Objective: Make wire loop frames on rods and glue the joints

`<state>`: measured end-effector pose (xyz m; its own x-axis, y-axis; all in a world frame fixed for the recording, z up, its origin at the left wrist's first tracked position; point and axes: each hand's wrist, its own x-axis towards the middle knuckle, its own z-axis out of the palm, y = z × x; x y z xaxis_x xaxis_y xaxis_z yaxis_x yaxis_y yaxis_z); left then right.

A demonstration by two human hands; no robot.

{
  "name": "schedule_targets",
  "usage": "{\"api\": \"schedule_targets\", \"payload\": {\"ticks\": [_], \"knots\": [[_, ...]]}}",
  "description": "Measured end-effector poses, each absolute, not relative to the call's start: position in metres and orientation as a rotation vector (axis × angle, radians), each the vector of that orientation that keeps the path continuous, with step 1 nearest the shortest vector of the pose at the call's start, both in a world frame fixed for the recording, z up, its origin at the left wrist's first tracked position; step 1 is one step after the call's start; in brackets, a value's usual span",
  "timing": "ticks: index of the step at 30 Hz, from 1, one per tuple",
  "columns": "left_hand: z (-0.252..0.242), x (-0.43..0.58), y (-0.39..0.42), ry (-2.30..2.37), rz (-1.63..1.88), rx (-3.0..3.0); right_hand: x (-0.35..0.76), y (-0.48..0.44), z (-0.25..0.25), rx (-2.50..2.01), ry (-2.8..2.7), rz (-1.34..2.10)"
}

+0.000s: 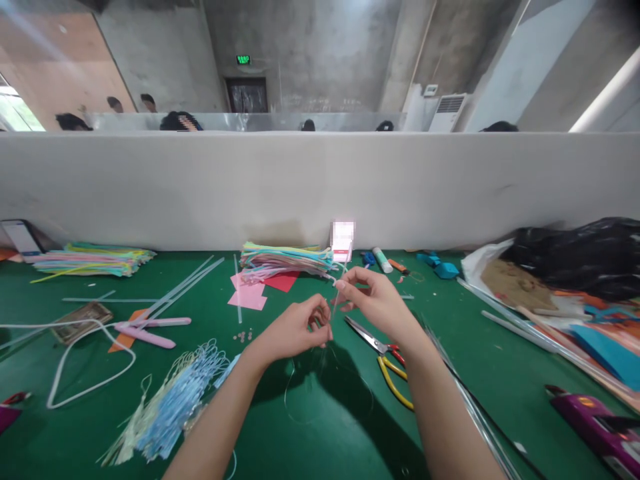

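Note:
My left hand (303, 323) is over the middle of the table with its fingers curled into a pinch. Close beside it, my right hand (373, 297) is also closed, thumb and forefinger pressed together. A clear, thin thread (301, 423) runs between the fingertips and hangs below in a wide loop. Something thin and pale stands up from the right fingertips; its kind is too fine to make out. Scissors (373, 338) with red and yellow handles lie open under my right wrist.
A bundle of pastel pipe cleaners (285, 260) lies behind my hands by a lit phone (343, 240). To the left are blue tassels (173, 400), pink-handled scissors (150, 331) and a white bent wire (95, 387). A purple glue gun (590, 420) and a black bag (580, 257) are right.

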<state>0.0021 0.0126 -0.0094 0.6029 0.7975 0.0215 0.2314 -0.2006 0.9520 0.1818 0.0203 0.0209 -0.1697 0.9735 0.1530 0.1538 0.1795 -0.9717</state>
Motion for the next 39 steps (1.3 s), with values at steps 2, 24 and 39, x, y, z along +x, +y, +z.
{"api": "schedule_targets", "payload": {"ticks": [2,24,39], "knots": [[-0.012,0.000,0.014,0.839,0.607,1.747,0.184,0.022,0.022,-1.112,-1.447,1.089],[-0.010,-0.008,0.022,0.831,0.749,1.508,0.200,0.027,0.026,-0.987,-1.074,1.082],[-0.009,-0.015,0.023,0.789,0.716,1.494,0.212,0.025,0.029,-0.933,-1.078,1.177]]}}
